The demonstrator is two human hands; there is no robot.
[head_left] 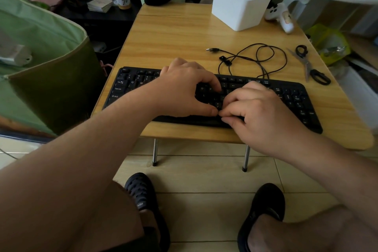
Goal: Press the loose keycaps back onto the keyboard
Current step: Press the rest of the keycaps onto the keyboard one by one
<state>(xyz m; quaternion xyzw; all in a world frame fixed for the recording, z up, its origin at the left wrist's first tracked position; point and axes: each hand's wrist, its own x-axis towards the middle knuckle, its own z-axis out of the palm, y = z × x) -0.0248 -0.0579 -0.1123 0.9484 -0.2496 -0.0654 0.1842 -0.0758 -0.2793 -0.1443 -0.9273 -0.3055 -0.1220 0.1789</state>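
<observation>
We cannot see the keys under the left hand (pixel 182 88) and right hand (pixel 259 112); any keycap between the fingertips is hidden.

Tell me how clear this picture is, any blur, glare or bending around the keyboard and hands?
Head view: dim, soft light; keyboard legends partly readable, left hand and right hand sharp enough, though what the fingertips hold stays unclear; mild sheen on the table; wide-angle bending curves the table edges; the top corners look smeared.

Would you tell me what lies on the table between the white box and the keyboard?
In the head view, a loose black cable lies coiled on the table between the white box and the keyboard; the rest is bare wood.
</observation>
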